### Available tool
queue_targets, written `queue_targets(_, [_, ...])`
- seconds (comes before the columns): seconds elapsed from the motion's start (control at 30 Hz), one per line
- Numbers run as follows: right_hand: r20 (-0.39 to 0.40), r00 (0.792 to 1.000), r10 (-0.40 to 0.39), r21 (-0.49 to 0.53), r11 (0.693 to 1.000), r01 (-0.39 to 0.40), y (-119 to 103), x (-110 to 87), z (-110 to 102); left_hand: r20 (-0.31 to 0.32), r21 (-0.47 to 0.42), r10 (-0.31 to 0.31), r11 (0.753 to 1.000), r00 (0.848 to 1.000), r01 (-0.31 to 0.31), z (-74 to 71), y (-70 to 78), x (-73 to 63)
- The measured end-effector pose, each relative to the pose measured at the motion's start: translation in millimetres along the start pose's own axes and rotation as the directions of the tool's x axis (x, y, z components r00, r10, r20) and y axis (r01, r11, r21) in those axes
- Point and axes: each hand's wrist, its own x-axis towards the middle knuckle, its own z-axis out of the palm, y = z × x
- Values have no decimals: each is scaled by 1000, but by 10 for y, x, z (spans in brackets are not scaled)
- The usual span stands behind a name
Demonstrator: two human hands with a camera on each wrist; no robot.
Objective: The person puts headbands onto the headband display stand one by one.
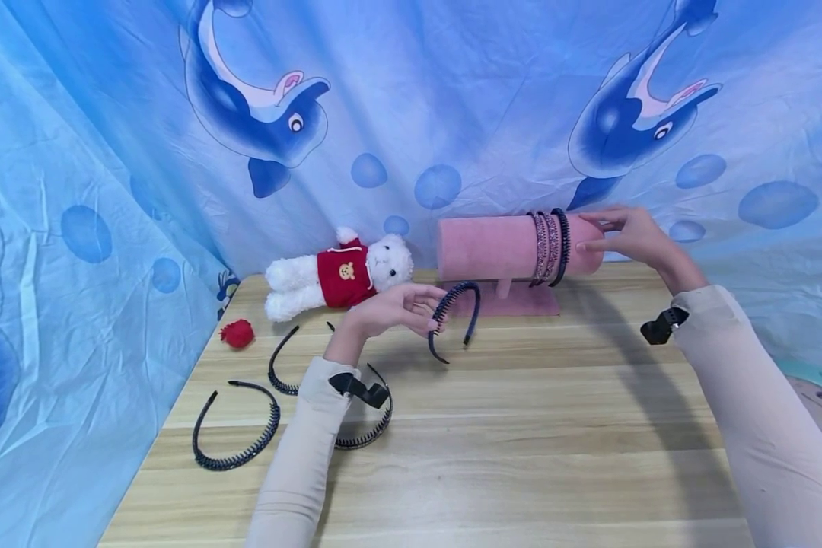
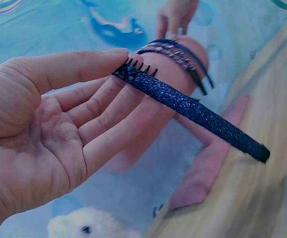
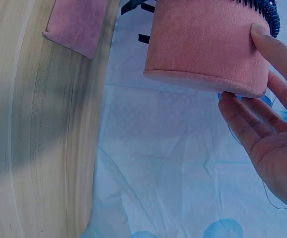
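My left hand (image 1: pixel 400 306) pinches a dark, glittery toothed headband (image 1: pixel 460 288) between thumb and fingers, in front of a pink velvet headband stand (image 1: pixel 482 247). The left wrist view shows the band (image 2: pixel 183 106) slanting away from the fingertips, teeth by the thumb. At the stand's right end, my right hand (image 1: pixel 626 234) rests its spread fingers and thumb on the roll (image 3: pixel 207 44). Around the roll sit two pinkish glittery headbands (image 1: pixel 541 247) and a black toothed one (image 1: pixel 564 245) nearest the right hand.
Several dark headbands lie on the wooden table (image 1: pixel 520 457), one at the left (image 1: pixel 274 422), others partly behind the left forearm. A white plush bear (image 1: pixel 345 275) in a red top lies left of the stand. A red pompom (image 1: pixel 237 333) is near the left edge. A blue dolphin-print curtain (image 1: pixel 411 99) hangs behind.
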Motion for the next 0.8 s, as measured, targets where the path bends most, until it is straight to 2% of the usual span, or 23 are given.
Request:
queue_targets(0.27, [4, 1000, -8, 8, 1000, 8, 9, 4, -2, -97, 29, -2, 1000, 995, 5, -239, -11, -288])
queue_targets(0.5, [0, 1000, -15, 18, 1000, 15, 2, -6, 4, -180, 34, -46, 998, 983, 53, -380, 59, -494])
queue_targets(0.63, [3, 1000, -12, 21, 1000, 12, -9, -14, 4, -215, 48, -40, 998, 976, 51, -441, 89, -539])
queue_targets(0.8, [0, 1000, -8, 11, 1000, 8, -8, -13, 2, -267, 61, -54, 995, 962, 73, -474, 85, -488])
